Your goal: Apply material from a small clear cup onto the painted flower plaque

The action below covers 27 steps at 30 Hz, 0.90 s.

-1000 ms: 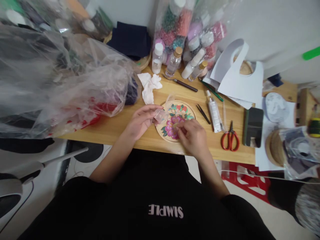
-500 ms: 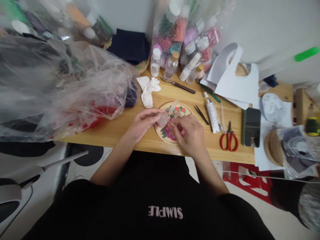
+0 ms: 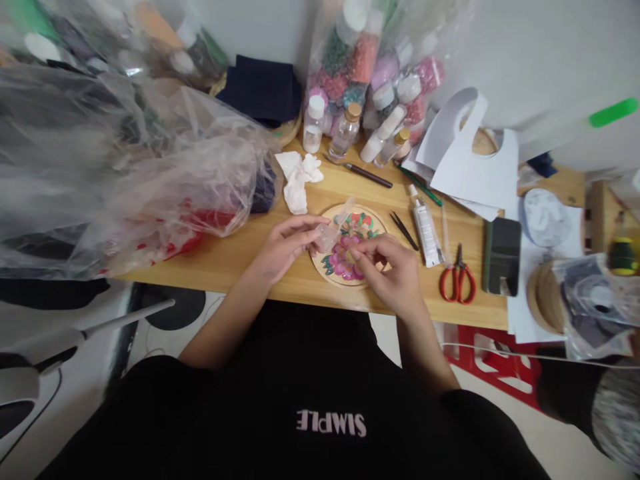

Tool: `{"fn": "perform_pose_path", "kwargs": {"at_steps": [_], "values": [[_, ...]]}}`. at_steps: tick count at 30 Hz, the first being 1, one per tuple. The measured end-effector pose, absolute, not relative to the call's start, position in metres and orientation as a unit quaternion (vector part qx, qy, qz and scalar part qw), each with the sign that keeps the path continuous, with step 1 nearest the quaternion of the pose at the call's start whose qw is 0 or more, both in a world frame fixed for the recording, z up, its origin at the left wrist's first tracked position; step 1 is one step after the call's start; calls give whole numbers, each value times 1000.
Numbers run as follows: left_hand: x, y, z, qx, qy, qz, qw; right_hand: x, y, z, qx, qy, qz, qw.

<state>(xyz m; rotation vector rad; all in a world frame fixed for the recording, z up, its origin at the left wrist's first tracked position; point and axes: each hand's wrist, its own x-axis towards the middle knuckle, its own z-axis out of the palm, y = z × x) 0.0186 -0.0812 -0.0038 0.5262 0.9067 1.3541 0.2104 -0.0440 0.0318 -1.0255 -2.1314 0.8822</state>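
A round wooden disc (image 3: 371,219) painted with pink flowers and green leaves lies near the front edge of the wooden table (image 3: 225,257). My left hand (image 3: 284,243) rests at the disc's left rim, fingers closed on a small clear plastic packet (image 3: 327,234). My right hand (image 3: 393,273) hovers over the disc's lower right part, thumb and forefinger pinched together on something too small to name above the pink flower.
Black tweezers (image 3: 404,230), a glue tube (image 3: 425,225), red scissors (image 3: 457,280) and a dark phone (image 3: 502,255) lie to the right. Crumpled tissue (image 3: 299,177), small bottles (image 3: 345,130), bags of beads (image 3: 360,60) behind. A large clear plastic bag (image 3: 125,167) fills the left.
My right hand drew back from the packet in my left hand and now pinches over the pink flower. My left hand stayed at the disc's left rim.
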Motion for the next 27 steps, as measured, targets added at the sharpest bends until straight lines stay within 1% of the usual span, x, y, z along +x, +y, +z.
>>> {"fn": "perform_pose_path", "kwargs": {"at_steps": [6, 8, 14, 20, 27], "values": [[17, -80, -7, 217, 406, 601, 653, 220, -43, 13, -389, -855, 225, 259], [17, -80, -8, 219, 401, 603, 654, 220, -43, 8, -385, -863, 210, 250], [17, -81, -8, 218, 410, 601, 650, 221, -44, 2, -395, -868, 209, 217], [16, -81, -9, 225, 400, 600, 655, 222, -44, 3, -387, -875, 194, 219], [16, -81, -11, 226, 403, 598, 654, 224, -45, 2, -396, -868, 204, 218]]}}
